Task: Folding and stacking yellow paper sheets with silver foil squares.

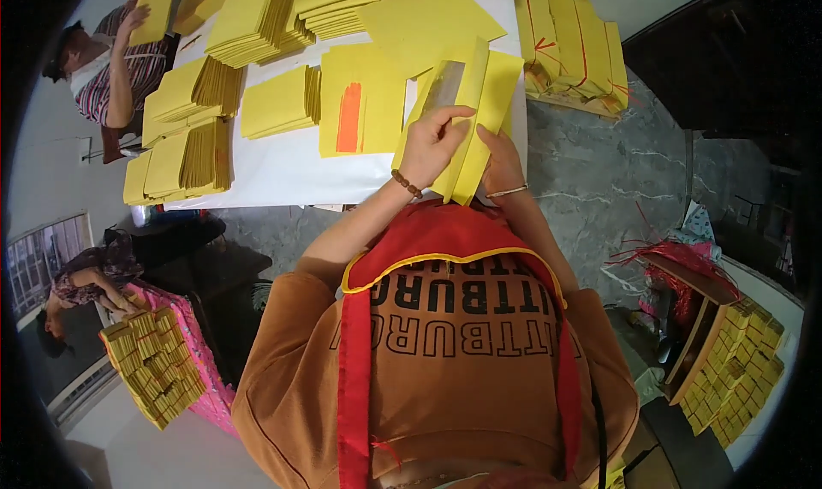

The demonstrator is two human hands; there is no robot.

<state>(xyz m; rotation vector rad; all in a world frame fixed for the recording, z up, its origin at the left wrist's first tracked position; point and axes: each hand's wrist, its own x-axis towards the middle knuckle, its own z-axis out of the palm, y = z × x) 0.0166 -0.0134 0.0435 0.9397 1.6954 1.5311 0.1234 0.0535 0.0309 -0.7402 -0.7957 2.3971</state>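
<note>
A yellow paper sheet (497, 104) stands partly folded at the table's near edge, with a long upright crease. My left hand (435, 142), a beaded bracelet at its wrist, is closed with curled fingers on the folded strip. On the sheet's right side, my right hand (503, 159) grips the paper, thumb in front and the other fingers mostly hidden behind. A grey rectangle (443, 86) shows on the yellow paper just beyond my left hand. Left of it lies a flat yellow sheet with an orange-red patch (349, 116). Another loose yellow sheet (432, 18) lies farther back.
Folded yellow paper stacks (278, 104) stand on the white table (282, 168). Bundles tied with red string (574, 44) sit beyond its right edge. A person in stripes (107, 69) holds yellow paper at far left; another person (94, 275) bends over a yellow pile (154, 365).
</note>
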